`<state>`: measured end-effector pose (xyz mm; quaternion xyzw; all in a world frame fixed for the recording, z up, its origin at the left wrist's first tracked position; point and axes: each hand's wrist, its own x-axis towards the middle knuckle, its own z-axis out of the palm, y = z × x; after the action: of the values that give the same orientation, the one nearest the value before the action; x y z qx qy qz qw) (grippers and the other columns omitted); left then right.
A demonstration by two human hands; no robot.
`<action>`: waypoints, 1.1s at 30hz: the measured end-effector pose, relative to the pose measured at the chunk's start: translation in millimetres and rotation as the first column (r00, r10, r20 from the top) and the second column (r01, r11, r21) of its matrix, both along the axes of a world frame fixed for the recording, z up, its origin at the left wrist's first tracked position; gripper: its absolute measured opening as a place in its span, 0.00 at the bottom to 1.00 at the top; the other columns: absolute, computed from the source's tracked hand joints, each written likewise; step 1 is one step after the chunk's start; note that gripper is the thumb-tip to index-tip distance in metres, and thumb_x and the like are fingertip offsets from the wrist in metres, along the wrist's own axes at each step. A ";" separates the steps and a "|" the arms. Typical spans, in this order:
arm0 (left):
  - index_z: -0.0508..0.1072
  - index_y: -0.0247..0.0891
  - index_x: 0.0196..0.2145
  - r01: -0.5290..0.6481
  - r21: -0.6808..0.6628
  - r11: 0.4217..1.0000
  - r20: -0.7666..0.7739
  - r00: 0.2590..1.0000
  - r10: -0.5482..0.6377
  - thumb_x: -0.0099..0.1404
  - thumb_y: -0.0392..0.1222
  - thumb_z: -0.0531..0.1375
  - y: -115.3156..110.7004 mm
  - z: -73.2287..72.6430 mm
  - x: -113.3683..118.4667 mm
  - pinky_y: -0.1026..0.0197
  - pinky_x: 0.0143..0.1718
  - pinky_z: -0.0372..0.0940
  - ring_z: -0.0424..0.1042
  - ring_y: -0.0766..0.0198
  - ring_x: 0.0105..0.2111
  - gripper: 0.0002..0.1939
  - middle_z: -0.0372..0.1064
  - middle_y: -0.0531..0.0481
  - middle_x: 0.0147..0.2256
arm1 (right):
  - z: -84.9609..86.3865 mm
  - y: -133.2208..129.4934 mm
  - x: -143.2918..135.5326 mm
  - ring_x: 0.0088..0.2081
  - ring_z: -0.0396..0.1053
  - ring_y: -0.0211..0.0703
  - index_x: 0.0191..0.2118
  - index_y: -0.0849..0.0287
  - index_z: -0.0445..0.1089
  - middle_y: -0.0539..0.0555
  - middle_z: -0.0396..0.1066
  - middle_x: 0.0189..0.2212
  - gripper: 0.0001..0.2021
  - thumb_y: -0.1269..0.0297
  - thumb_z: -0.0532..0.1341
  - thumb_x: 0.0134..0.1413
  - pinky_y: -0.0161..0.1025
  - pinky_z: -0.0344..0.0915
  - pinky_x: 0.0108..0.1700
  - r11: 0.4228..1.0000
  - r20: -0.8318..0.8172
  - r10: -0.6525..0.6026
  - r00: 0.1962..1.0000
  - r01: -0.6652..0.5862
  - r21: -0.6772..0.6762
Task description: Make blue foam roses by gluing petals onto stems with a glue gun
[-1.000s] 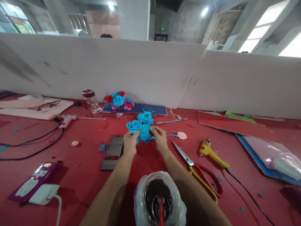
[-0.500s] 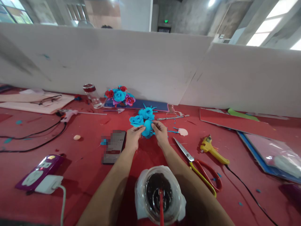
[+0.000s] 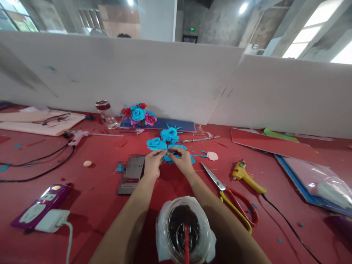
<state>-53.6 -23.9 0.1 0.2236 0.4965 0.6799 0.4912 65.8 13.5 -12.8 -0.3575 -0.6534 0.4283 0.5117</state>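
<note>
My left hand (image 3: 154, 162) and my right hand (image 3: 183, 160) meet fingertip to fingertip over the red table. Both pinch a blue paper petal, which is largely hidden by my fingers. Other loose blue petals (image 3: 178, 147) lie right behind and below the fingertips. Just beyond my left hand rests a blue paper rose (image 3: 156, 143). A second blue flower (image 3: 169, 135), with thin strips sticking out, lies farther back. To the right of my right hand is a pale pink petal piece (image 3: 212, 156).
A lidded cup (image 3: 202, 229) with a red straw stands between my forearms. Scissors (image 3: 220, 185) and a yellow glue gun (image 3: 247, 178) lie right; a phone (image 3: 134, 181), pink glue gun (image 3: 78, 138) and purple power strip (image 3: 23, 218) lie left. Behind are a paper bouquet (image 3: 138, 114) and glass bottle (image 3: 110, 120).
The round blue petal was spread flat between my hands; now my fingertips have come together and cover most of it. The whole view has shifted slightly.
</note>
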 end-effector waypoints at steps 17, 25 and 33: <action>0.77 0.30 0.28 0.024 -0.004 1.000 -0.043 0.999 -0.024 0.40 0.48 0.71 -0.6 2.6 2.2 0.66 0.18 0.36 0.43 0.78 0.15 0.20 0.49 0.62 0.12 | -6.0 3.1 1.3 0.37 0.74 0.48 0.34 0.54 0.78 0.54 0.78 0.34 0.08 0.59 0.65 0.48 0.45 0.70 0.42 0.998 -0.090 -0.007 0.996 0.001 -0.060; 0.75 0.33 0.24 -0.026 -0.029 0.999 -0.095 0.995 0.023 0.41 0.43 0.68 0.6 1.9 2.3 0.66 0.19 0.42 0.47 0.76 0.15 0.12 0.61 0.58 0.15 | -1.1 2.7 -2.1 0.33 0.70 0.43 0.32 0.57 0.74 0.52 0.74 0.30 0.09 0.58 0.62 0.49 0.39 0.66 0.38 0.988 -0.139 -0.128 0.982 0.113 -0.109; 0.73 0.35 0.20 -0.118 -0.090 0.989 -0.277 0.957 0.089 0.42 0.39 0.66 4.7 -14.5 -3.9 0.66 0.21 0.50 0.58 0.70 0.19 0.06 0.66 0.53 0.18 | 35.5 15.6 40.2 0.31 0.64 0.39 0.35 0.56 0.63 0.50 0.66 0.30 0.09 0.56 0.54 0.54 0.37 0.63 0.35 0.829 -0.229 -0.557 0.798 0.552 -0.091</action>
<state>-57.6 -19.2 -14.4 0.2624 0.6052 0.6404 0.3933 105.9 29.1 22.8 -0.4821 -0.4474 0.3073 0.6877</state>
